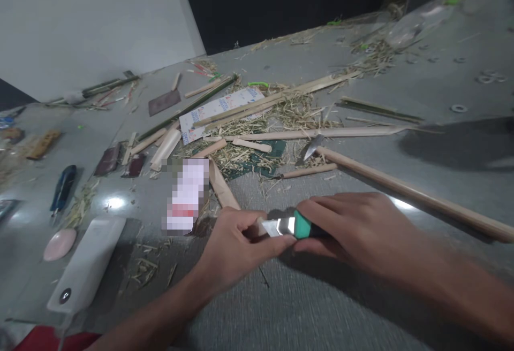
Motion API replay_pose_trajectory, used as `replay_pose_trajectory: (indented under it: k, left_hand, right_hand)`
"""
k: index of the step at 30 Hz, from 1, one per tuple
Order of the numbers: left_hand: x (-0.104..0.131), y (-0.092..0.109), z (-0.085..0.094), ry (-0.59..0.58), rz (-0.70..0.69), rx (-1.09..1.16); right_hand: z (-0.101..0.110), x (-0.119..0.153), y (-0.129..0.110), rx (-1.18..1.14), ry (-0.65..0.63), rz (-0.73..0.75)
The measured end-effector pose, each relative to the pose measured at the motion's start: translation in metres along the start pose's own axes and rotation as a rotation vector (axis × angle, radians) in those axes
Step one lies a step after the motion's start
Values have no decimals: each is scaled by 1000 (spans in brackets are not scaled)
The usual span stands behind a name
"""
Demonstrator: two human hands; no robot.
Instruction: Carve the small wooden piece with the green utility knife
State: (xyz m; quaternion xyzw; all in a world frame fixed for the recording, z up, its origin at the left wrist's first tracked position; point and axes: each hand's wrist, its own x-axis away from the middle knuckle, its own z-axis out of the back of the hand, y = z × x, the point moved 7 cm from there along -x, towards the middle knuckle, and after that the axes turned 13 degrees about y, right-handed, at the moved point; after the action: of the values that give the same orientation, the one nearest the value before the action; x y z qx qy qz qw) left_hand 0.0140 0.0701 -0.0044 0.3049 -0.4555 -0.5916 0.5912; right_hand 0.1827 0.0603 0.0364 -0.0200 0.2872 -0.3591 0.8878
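My right hand (353, 222) grips a utility knife with a green handle (302, 226) and a silver blade housing (281, 227). The blade end points left, against my left hand (236, 244). My left hand pinches a flat bamboo strip (222, 186) that runs up and away from my fingers; its thumb rests on the knife's metal tip. Both hands hover just above the grey floor (297, 297).
Bamboo strips and shavings (281, 115) litter the floor ahead. A long wooden pole (413, 193) lies on the right, a knife with a wooden handle (309, 161) beside it. A cleaver (164, 102), a printed card (217, 110), a white box (86, 265) and a blue tool (62, 188) lie on the left.
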Motion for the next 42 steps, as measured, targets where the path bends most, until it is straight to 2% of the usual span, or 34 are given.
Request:
replay_pose_trajectory:
  k: [10, 18, 25, 32, 37, 42]
  left_hand:
    - [-1, -2, -4, -63, 120, 281]
    - [5, -6, -9, -143, 102, 385]
    - [6, 6, -19, -264, 94, 468]
    - [16, 13, -29, -377, 20, 414]
    - [16, 8, -24, -275, 45, 489]
    - [10, -3, -17, -163, 62, 532]
  right_hand:
    - [1, 0, 4, -140, 15, -77]
    - [-1, -3, -2, -227, -2, -88]
    - [-3, -2, -9, -296, -71, -114]
    - [-2, -3, -11, -347, -4, -120]
    - [-1, -3, -9, -332, 19, -119]
    - [-1, -2, -2, -247, 25, -198]
